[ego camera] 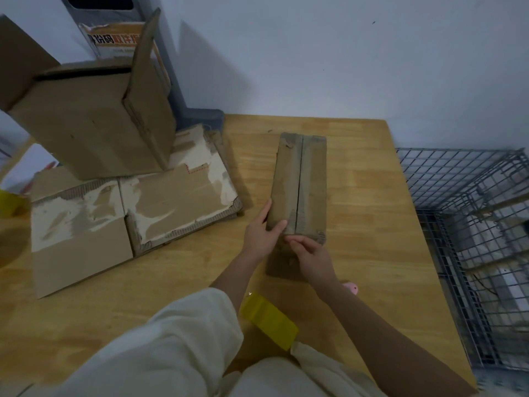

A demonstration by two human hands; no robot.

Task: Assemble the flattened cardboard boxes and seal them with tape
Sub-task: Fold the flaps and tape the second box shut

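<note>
A narrow assembled cardboard box (300, 181) stands on the wooden table (372, 224), its two top flaps meeting along a centre seam. My left hand (263, 233) grips the box's near left corner, thumb on top and fingers along the side. My right hand (307, 253) presses on the near end of the box just below the seam, fingers curled; whether it pinches tape there is unclear. A yellow tape roll (269, 319) lies on the table between my forearms.
Several flattened boxes (128, 207) with torn paper lie at the left, and an opened taller box (91, 121) stands on them. A pink object (352, 288) peeks out behind my right wrist. A wire cage (472, 239) sits beyond the table's right edge.
</note>
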